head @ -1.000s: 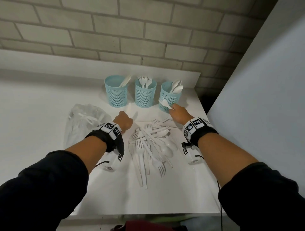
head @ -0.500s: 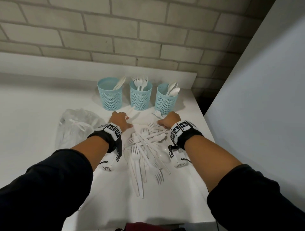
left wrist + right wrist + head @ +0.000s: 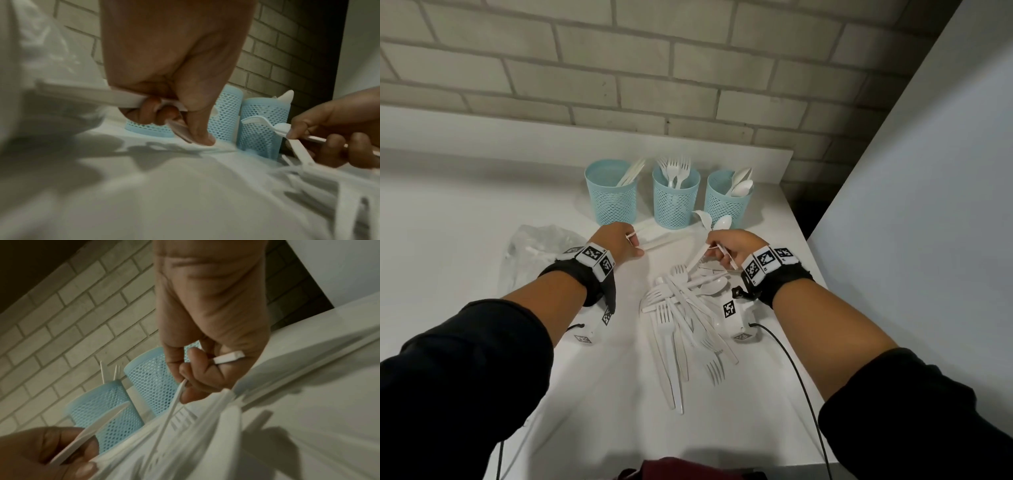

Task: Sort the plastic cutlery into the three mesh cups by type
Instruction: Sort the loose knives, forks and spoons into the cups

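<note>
Three blue mesh cups stand at the back: the left cup (image 3: 611,198) holds knives, the middle cup (image 3: 676,202) forks, the right cup (image 3: 726,205) spoons. A pile of white cutlery (image 3: 681,315) lies between my wrists. My left hand (image 3: 619,241) grips white knives (image 3: 654,236) just in front of the left and middle cups; the curled fingers (image 3: 148,112) wrap the handles. My right hand (image 3: 727,246) hovers over the pile's far end, gripping a spoon (image 3: 722,222) and a fork (image 3: 252,121), and pinches another handle (image 3: 176,395) that reaches into the pile.
A crumpled clear plastic bag (image 3: 534,246) lies left of my left hand. The white table (image 3: 592,394) ends at a brick wall (image 3: 688,68) behind the cups and at an edge just right of the right cup. A pale panel (image 3: 928,205) stands on the right.
My right hand, which held one fork by the right cup, dropped to the pile and now also holds a spoon, lifted slightly. My left hand stayed in front of the cups with its knives.
</note>
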Tool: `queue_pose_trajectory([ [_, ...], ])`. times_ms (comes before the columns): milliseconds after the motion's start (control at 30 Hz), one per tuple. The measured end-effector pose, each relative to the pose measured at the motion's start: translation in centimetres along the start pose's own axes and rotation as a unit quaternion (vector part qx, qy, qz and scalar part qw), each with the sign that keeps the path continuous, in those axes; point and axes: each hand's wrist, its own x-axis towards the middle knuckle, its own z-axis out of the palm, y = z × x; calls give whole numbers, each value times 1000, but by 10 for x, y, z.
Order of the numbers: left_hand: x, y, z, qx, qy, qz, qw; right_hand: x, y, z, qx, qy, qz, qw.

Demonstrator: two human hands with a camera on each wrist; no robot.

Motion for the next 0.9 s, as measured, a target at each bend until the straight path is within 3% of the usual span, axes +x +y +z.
queue_pose_trajectory([
  [100, 2, -5, -4, -67, 7, -6, 998, -5, -4, -8, 23, -28, -23, 999],
  [333, -9, 0, -19, -255, -19, 39, 966, -15, -10, -16, 32, -16, -143, 989],
  [467, -15, 0, -19, -386, 4, -9, 922, -20, -8, -12, -1, 32, -154, 988],
  [567, -17, 0, -20, -434, 23, -8, 901, -18, 1, -4, -88, 32, -165, 982],
  [733, -18, -3, -18, -508, 36, -36, 860, -6, 22, 7, -297, 52, -216, 929],
  [900, -17, -1, -12, -575, 32, -49, 816, -1, 22, 14, -342, 76, -215, 912],
])
